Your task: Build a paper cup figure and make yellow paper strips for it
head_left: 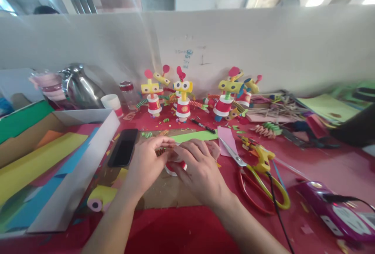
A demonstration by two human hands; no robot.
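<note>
Between my hands is a small red-and-white paper cup [171, 172], mostly covered by my fingers. My left hand [150, 165] is closed on its left side, where a brown folded paper spring [160, 152] sticks out by the fingertips. From the right, my right hand [202, 170] curls over the cup with bent fingers. Exactly what the fingertips pinch is hidden. Beneath lies a brown cardboard sheet [164, 197]. A rolled yellow paper head [102, 197] with a round eye rests left of my left forearm.
Several finished cup figures [183, 107] stand along the wall. Scissors [249, 176], a yellow glue gun [263, 158] and a purple device [336, 211] with a cord are on the right. Left are a phone [123, 147], a box of coloured paper [73, 176] and a steel jug [80, 88].
</note>
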